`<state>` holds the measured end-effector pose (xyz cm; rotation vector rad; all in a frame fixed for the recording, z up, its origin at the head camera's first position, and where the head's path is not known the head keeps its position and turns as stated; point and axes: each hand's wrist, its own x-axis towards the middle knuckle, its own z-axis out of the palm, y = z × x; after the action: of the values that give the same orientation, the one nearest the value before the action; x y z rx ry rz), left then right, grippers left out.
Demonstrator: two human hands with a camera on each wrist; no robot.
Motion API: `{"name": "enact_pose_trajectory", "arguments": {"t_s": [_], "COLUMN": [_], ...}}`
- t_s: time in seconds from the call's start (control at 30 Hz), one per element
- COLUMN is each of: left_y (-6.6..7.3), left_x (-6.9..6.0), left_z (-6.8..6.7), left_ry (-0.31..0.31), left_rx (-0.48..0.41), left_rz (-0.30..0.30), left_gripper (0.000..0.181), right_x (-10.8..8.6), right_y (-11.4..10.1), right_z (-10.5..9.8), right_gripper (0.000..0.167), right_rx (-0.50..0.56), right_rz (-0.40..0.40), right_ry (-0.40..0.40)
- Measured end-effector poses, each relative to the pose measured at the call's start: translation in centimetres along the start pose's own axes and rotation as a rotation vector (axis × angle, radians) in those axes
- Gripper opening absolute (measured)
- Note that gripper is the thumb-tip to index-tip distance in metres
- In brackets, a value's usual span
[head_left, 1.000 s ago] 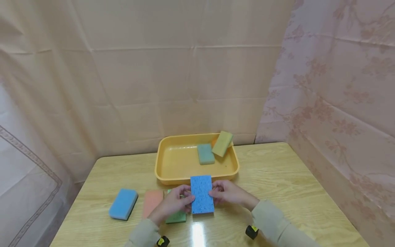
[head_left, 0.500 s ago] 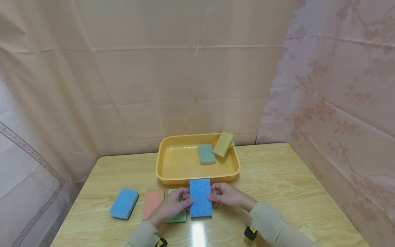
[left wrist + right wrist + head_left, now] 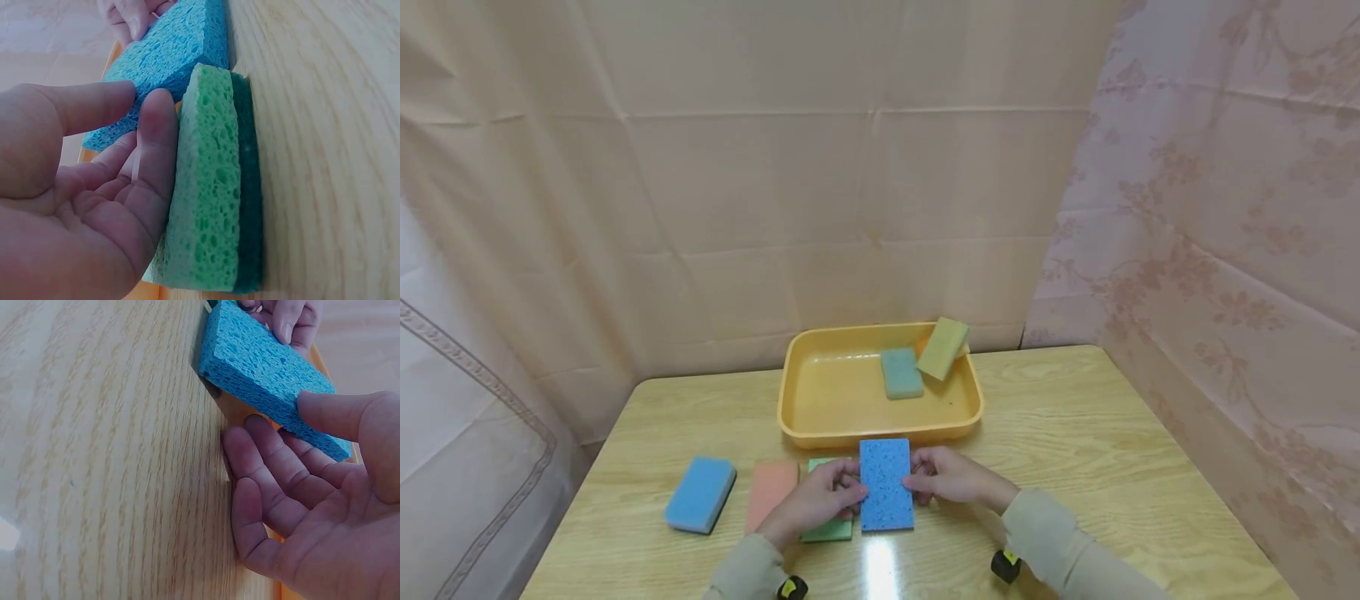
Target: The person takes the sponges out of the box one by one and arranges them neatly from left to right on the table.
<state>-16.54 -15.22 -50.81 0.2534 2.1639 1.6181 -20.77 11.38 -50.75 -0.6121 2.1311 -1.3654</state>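
Note:
A speckled blue sponge [image 3: 887,485] lies between my two hands, low over the table and tilted, its far end raised in the right wrist view. With thumb and fingers my left hand [image 3: 823,498] pinches its left edge. My right hand [image 3: 951,477] grips the right edge, thumb [image 3: 337,415] on top and fingers curled beneath. A green sponge [image 3: 212,187] with a dark green scouring layer stands right beside the left fingers. Left of it, a pink sponge [image 3: 771,492] is partly covered by the left hand. Farther left rests a lighter blue sponge [image 3: 700,494] with a dark underside.
Behind the hands stands a yellow tray [image 3: 820,439]. Inside it are a pale teal sponge [image 3: 901,373] and a yellow sponge [image 3: 943,348] leaning over something orange at the right rim. The wooden table [image 3: 1090,433] reaches to curtains at the back and right.
Both hands have brought the blue sponge slightly toward me and down, away from the tray's front rim. The grip looks the same, and the other sponges have stayed put.

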Motion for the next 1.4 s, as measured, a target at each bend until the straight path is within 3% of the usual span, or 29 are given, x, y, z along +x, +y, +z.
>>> {"name": "enact_pose_trajectory", "arguments": {"t_s": [0.2,0.53,1.0,1.27,1.4], "left_y": [-0.1,-0.4,-0.2,0.0,0.0], "left_x": [0.4,0.5,0.5,0.6,0.7], "left_z": [-0.1,-0.2,-0.2,-0.1,-0.1], "left_ry": [-0.021,-0.021,-0.024,0.004,0.009], "left_rx": [-0.013,-0.024,-0.059,-0.047,-0.036], "left_rz": [-0.034,-0.024,-0.029,-0.057,-0.07], "left_gripper": [0.036,0.036,0.039,0.04,0.039], "right_x": [-0.1,0.4,0.6,0.7,0.7], "right_y": [0.0,0.0,-0.7,-0.6,-0.5], "right_z": [-0.1,-0.1,0.9,0.9,0.9], "right_gripper": [0.019,0.023,0.019,0.019,0.027], "right_rx": [-0.01,0.004,-0.126,-0.105,-0.101], "right_rz": [0.035,0.102,0.11,0.124,0.116], "right_ry": [-0.007,-0.018,0.014,0.026,0.044]}}
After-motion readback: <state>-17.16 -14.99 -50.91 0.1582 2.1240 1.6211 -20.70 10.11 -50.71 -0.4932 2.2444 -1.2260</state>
